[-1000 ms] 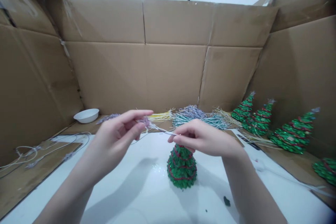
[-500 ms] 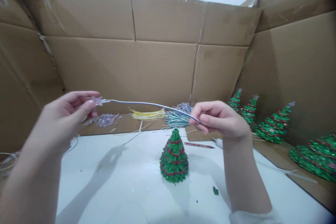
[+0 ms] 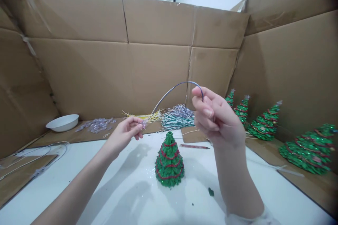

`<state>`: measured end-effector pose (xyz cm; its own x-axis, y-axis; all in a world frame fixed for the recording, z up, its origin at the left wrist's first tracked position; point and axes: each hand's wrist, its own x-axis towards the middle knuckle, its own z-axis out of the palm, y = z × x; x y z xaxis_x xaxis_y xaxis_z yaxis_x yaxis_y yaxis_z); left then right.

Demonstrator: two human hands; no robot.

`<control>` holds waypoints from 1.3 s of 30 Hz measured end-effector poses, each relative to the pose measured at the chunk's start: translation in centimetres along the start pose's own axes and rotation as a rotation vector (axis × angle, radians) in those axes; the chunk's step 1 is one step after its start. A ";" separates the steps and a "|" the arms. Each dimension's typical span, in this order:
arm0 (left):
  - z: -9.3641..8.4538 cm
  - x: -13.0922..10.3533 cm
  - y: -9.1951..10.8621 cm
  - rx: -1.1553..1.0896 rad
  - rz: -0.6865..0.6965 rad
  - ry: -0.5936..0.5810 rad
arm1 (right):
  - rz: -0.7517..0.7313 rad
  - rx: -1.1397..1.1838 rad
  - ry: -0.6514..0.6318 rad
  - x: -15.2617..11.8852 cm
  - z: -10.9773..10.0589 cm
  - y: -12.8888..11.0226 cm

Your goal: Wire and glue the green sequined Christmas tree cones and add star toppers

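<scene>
My left hand (image 3: 125, 133) pinches a small clear star (image 3: 144, 123) at one end of a thin wire. The wire (image 3: 173, 87) is white to bluish and arches up and over to my right hand (image 3: 220, 116), whose fingers are closed on its other end. Below and between the hands, a small green tree (image 3: 169, 161) with red garlands stands upright on the white table (image 3: 111, 197). Neither hand touches the tree.
Behind lie clear stars (image 3: 97, 125), yellow wires (image 3: 144, 116), green wires (image 3: 176, 121) and a red stick (image 3: 194, 146). A white bowl (image 3: 63, 123) sits at left. Several decorated trees (image 3: 264, 123) line the right side. Cardboard walls (image 3: 158, 66) surround the table.
My left hand has moved right with the star, toward the tree. The wire, nearly straight before, is now bent into an arch. The view has shifted, showing the white bowl.
</scene>
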<state>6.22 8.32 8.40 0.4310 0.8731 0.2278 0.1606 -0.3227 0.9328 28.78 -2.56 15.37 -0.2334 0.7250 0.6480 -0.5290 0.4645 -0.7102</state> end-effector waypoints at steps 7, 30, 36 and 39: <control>1.7 -0.7 -0.3 0.142 0.061 0.054 | -0.001 -0.017 0.162 0.2 -0.6 -0.8; 7.0 -1.8 5.4 0.812 0.061 -0.025 | -0.110 -0.298 0.435 0.2 -0.9 -0.8; 4.2 -2.4 5.4 0.676 0.134 -0.219 | -0.097 -0.424 0.469 0.1 -0.8 -0.8; 2.7 -2.7 5.6 0.631 0.173 -0.311 | -0.123 -0.422 0.448 0.0 -0.7 -0.7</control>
<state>8.36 3.23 12.25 0.7140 0.6765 0.1805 0.5086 -0.6783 0.5303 29.70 -2.59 15.66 0.2219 0.7538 0.6185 -0.1413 0.6525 -0.7445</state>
